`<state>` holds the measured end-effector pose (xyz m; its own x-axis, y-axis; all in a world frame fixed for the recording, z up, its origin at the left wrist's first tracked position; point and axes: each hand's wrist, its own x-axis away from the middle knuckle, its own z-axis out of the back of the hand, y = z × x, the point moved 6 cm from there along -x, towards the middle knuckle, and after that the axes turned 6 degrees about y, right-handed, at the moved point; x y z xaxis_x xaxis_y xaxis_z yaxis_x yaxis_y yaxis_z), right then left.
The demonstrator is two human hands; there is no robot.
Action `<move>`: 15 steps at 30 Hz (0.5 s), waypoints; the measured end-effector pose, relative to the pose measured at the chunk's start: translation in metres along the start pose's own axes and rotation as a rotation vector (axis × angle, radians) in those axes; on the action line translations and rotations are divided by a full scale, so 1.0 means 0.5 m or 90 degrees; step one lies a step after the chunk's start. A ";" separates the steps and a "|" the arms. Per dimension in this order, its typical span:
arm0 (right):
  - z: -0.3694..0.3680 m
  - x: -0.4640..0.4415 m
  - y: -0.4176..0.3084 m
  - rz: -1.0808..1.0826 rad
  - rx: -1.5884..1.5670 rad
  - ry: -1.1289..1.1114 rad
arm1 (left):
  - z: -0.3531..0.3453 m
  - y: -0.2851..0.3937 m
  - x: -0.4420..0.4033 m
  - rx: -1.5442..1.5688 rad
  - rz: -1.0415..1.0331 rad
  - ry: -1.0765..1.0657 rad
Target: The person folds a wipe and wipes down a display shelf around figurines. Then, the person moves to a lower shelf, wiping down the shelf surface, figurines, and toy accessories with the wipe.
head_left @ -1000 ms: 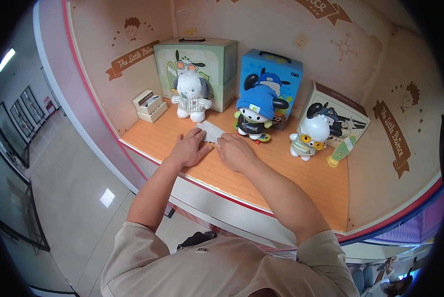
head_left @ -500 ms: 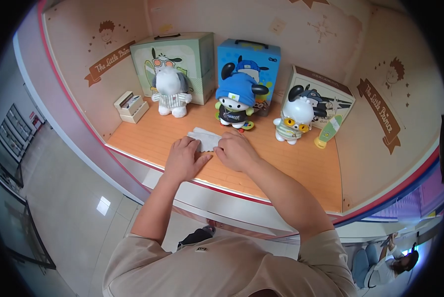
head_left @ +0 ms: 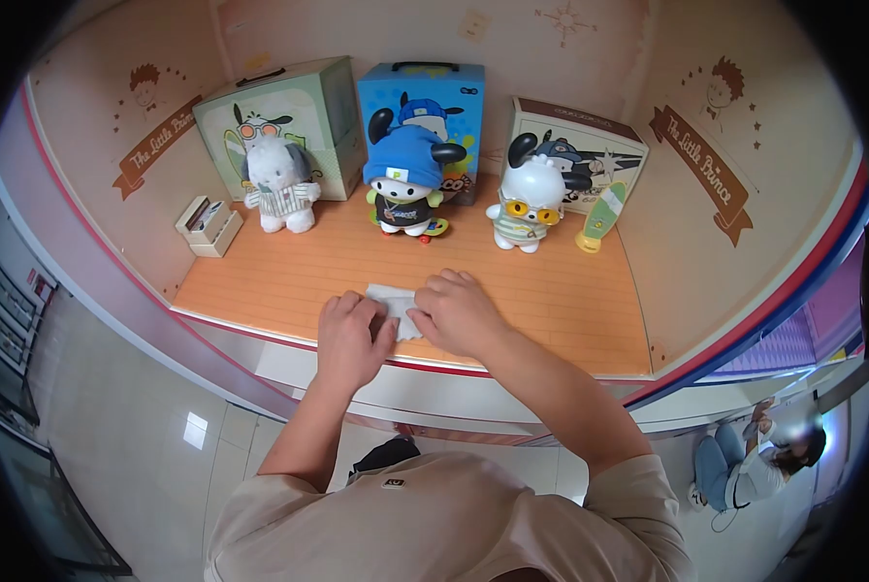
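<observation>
A white wipe (head_left: pixel 393 301) lies partly folded on the wood-patterned shelf (head_left: pixel 279 281), close to its front edge. My left hand (head_left: pixel 353 333) grips its left side, with thumb and fingers closed on it. At the right side, my right hand (head_left: pixel 457 312) has curled fingers holding it; the fingertips are partly hidden. Behind my hands stands a toy dog in a blue hat (head_left: pixel 405 175) on a small skateboard. A plush dog in a striped outfit (head_left: pixel 281 184) is to the left, and a white toy dog with yellow glasses (head_left: pixel 530 206) to the right.
Behind the toys stand a green box (head_left: pixel 333 126), a blue box (head_left: pixel 462 107) and a white-and-brown box (head_left: pixel 590 136). A small cream box (head_left: pixel 209 228) is at far left, a green surfboard figure (head_left: pixel 601 218) at right. Another person (head_left: pixel 750 475) sits at lower right.
My hands have drawn the wipe toward the shelf's front edge, and less of it shows between them. The camera view has shifted, so the toys appear further left.
</observation>
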<state>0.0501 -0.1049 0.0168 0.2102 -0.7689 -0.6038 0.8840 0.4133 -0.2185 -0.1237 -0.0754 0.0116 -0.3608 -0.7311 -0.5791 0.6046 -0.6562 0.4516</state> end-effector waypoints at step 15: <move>0.003 0.003 0.114 -0.218 0.166 0.048 | -0.105 0.024 -0.081 -0.026 -0.112 -0.069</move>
<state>0.1017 -0.0832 0.0045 -0.1363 -0.7984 -0.5865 0.9752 -0.0038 -0.2214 -0.0644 -0.0439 0.0049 -0.5368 -0.6229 -0.5691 0.5528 -0.7692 0.3205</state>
